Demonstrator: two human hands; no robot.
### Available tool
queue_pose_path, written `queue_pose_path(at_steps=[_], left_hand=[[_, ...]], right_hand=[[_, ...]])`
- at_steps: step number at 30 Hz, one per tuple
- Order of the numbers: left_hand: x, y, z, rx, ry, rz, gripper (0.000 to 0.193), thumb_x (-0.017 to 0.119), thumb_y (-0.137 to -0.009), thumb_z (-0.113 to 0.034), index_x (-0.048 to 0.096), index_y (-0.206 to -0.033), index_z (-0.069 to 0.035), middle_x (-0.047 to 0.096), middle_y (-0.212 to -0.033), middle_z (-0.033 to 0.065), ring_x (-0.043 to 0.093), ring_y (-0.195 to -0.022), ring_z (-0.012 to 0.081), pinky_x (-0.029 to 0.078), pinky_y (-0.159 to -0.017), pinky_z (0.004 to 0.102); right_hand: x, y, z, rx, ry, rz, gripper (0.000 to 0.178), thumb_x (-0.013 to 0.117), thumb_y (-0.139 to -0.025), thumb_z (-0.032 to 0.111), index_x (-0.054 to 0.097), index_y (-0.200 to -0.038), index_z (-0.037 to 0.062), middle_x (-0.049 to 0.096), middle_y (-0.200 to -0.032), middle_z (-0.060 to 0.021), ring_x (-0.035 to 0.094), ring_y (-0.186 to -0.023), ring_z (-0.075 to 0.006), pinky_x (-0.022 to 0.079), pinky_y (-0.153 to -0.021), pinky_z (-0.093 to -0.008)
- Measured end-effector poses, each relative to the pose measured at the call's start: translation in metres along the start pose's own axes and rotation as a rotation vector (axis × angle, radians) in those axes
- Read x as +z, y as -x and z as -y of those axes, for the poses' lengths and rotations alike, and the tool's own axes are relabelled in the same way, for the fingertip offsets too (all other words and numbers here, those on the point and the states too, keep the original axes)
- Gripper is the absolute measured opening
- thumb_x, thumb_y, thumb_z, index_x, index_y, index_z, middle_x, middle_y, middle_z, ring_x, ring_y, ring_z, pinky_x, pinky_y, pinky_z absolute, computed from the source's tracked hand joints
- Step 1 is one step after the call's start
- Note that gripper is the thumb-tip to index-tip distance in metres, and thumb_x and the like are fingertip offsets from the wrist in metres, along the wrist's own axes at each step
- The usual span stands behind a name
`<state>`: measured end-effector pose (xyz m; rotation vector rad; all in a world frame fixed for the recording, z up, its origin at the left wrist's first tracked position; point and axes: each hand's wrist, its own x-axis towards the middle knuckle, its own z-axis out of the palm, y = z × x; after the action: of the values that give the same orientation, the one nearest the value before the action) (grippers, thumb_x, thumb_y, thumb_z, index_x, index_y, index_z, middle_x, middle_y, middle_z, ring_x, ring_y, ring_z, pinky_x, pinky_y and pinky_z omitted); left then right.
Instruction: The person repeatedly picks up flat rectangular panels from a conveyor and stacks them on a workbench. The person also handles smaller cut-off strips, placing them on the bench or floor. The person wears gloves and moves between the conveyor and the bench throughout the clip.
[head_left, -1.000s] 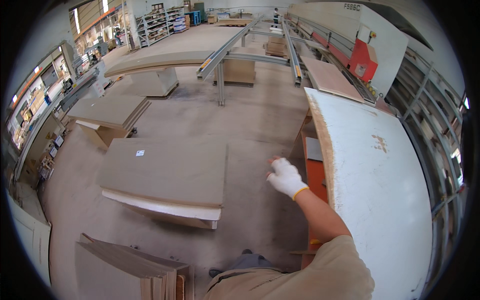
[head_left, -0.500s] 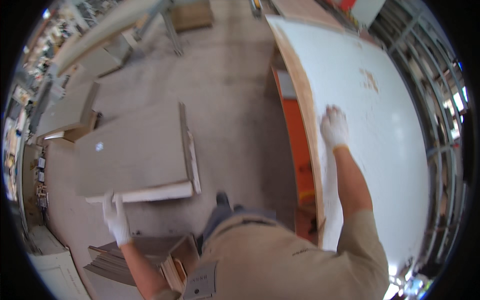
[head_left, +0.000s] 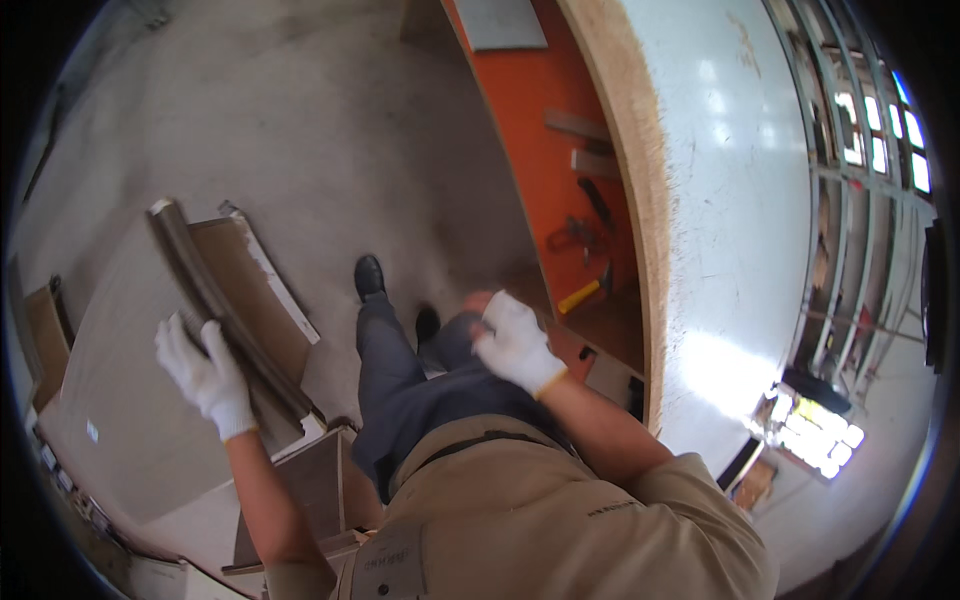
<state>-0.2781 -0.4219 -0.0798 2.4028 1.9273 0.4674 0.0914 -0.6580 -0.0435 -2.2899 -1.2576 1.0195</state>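
Note:
My left hand, in a white glove, is open with its fingers apart, over the grey-brown panel at the left. It is nearest to the panel's dark rounded edge; whether it touches cannot be told. My right hand, gloved with bare fingertips, is in front of my legs, left of the white-topped workbench. Its fingers are loosely bent and a little blurred, thumb apart, with nothing visible in them.
An orange shelf under the bench top holds a yellow-handled hammer, a dark-handled tool and metal pieces. More boards stand near my left forearm. A metal rack is at the far right.
My right hand has left the white bench top and come down in front of my body. The view has swung and moved closer to the panel, and my left hand is now over its edge.

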Motion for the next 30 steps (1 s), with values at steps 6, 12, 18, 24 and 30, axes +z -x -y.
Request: queue_pose_path(at_steps=[6, 12, 18, 24, 30], left_hand=[[-0.011, -0.005, 0.003, -0.015, 0.005, 0.1, 0.055, 0.061, -0.109, -0.026, 0.048, -0.154, 0.003, 0.043, -0.161, 0.0278, 0.041, -0.15, 0.0415, 0.033, -0.124, 0.0478], [-0.019, -0.001, -0.003, -0.13, 0.002, 0.143, 0.06, 0.055, -0.112, -0.031, 0.041, -0.159, 0.003, 0.036, -0.168, 0.0235, 0.036, -0.155, 0.0369, 0.027, -0.128, 0.0445], [-0.023, -0.004, -0.009, -0.167, -0.023, 0.151, 0.061, 0.053, -0.112, -0.033, 0.04, -0.162, 0.0, 0.037, -0.168, 0.0193, 0.037, -0.154, 0.0349, 0.027, -0.129, 0.0436], [-0.027, -0.004, -0.026, -0.084, 0.019, 0.096, 0.062, 0.064, -0.107, -0.034, 0.049, -0.152, 0.005, 0.046, -0.158, 0.0287, 0.044, -0.147, 0.0437, 0.034, -0.124, 0.0525], [-0.026, -0.005, -0.023, 0.015, 0.035, 0.082, 0.063, 0.072, -0.103, -0.031, 0.053, -0.15, 0.007, 0.046, -0.157, 0.0345, 0.043, -0.146, 0.0508, 0.036, -0.121, 0.0598]], right_hand=[[0.05, -0.02, -0.179, 1.221, -0.119, -0.273, 0.041, 0.051, -0.102, 0.027, 0.062, -0.132, 0.001, 0.069, -0.125, -0.0221, 0.068, -0.112, -0.0397, 0.052, -0.096, -0.0468], [0.005, -0.105, -0.225, 0.794, -0.32, -0.852, 0.032, 0.059, -0.098, 0.022, 0.063, -0.12, 0.0001, 0.073, -0.108, -0.0216, 0.067, -0.094, -0.0392, 0.051, -0.088, -0.0466], [-0.04, -0.241, -0.221, 0.821, 0.058, -0.771, 0.04, 0.064, -0.098, 0.033, 0.065, -0.12, 0.0001, 0.072, -0.115, -0.0197, 0.071, -0.108, -0.0345, 0.053, -0.095, -0.045], [-0.091, -0.281, -0.228, 1.144, 0.025, -0.737, 0.078, 0.067, -0.095, 0.042, 0.041, -0.16, 0.0055, 0.044, -0.158, -0.028, 0.057, -0.135, -0.0393, 0.051, -0.11, -0.052], [-0.119, -0.282, -0.252, 1.246, -0.317, -0.741, 0.085, 0.07, -0.093, 0.041, 0.038, -0.162, 0.004, 0.035, -0.165, -0.0246, 0.048, -0.144, -0.0376, 0.05, -0.113, -0.0491]])
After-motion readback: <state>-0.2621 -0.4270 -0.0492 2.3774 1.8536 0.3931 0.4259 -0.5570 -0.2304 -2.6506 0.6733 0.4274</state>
